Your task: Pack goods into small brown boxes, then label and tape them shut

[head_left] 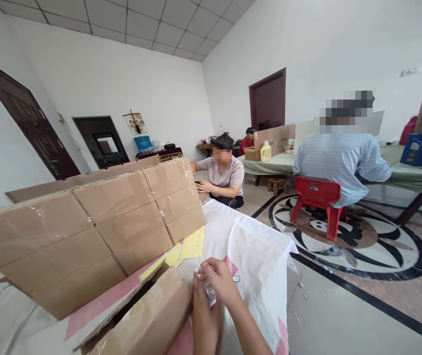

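Note:
Both my hands meet low in the middle of the view over a table with a white printed cover point(255, 246). My right hand point(220, 278) and my left hand point(204, 315) pinch a small clear packet point(208, 291) between them; most of it is hidden by the fingers. Just left of my left hand lies an open cardboard box point(148, 320) with its flap up. Behind it stands a row of taped brown cardboard boxes point(122, 217).
A seated person point(224, 172) works at the far end of the table. Another person point(340, 162) sits with their back to me on a red chair point(316, 197) at a green-covered table point(410, 177) bearing a yellow bottle point(265, 152) and a blue jug point(416, 148). Patterned floor lies to the right.

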The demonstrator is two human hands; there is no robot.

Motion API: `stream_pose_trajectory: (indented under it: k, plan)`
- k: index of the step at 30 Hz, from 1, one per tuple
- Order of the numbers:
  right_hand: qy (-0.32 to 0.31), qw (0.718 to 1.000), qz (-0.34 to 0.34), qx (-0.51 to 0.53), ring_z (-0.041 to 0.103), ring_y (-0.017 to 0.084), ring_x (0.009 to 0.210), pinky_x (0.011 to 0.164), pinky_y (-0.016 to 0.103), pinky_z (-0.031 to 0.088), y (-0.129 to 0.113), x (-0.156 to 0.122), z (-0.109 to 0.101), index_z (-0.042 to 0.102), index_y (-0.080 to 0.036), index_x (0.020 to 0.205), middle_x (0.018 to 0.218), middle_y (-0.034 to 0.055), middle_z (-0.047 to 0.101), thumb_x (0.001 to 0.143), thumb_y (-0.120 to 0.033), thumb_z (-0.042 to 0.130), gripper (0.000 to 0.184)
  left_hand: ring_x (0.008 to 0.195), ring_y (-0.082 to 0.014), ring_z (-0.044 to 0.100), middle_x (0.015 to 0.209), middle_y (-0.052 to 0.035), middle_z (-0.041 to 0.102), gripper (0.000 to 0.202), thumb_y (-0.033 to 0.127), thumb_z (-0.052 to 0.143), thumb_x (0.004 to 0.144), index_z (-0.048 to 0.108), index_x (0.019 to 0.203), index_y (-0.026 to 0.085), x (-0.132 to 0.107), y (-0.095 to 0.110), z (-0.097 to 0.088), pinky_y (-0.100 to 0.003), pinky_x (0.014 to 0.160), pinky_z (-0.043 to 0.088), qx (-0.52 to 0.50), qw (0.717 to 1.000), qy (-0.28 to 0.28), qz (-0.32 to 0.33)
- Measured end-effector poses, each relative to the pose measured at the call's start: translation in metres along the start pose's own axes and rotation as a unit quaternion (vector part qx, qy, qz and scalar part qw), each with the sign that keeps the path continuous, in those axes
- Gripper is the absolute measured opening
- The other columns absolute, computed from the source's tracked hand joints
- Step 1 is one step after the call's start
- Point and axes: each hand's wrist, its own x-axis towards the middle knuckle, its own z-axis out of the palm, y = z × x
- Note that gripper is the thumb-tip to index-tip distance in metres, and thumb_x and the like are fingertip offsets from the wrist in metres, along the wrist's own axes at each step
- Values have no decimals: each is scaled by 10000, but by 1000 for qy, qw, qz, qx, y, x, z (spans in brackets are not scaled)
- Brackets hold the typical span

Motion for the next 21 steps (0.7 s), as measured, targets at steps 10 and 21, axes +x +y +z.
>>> stream_pose_trajectory:
  k: [10,21]
  plan:
    - [25,998,-33,-39,739,233,762,572,269,507,-2,-2,3,646,-170,787,783,81,736,844,-390,571,240,1500,-357,347,1644,-227,284,693,340,547,879,336,1510,145,1,-15,6,-481,1160,415,20,1000,-16,11]
    - [55,995,-77,7,697,214,668,669,336,563,-1,-6,8,635,-191,817,772,74,744,882,-475,595,294,1498,-330,358,1658,-219,260,810,328,558,862,225,1574,134,-1,6,-5,-403,1157,418,8,999,-43,-16]
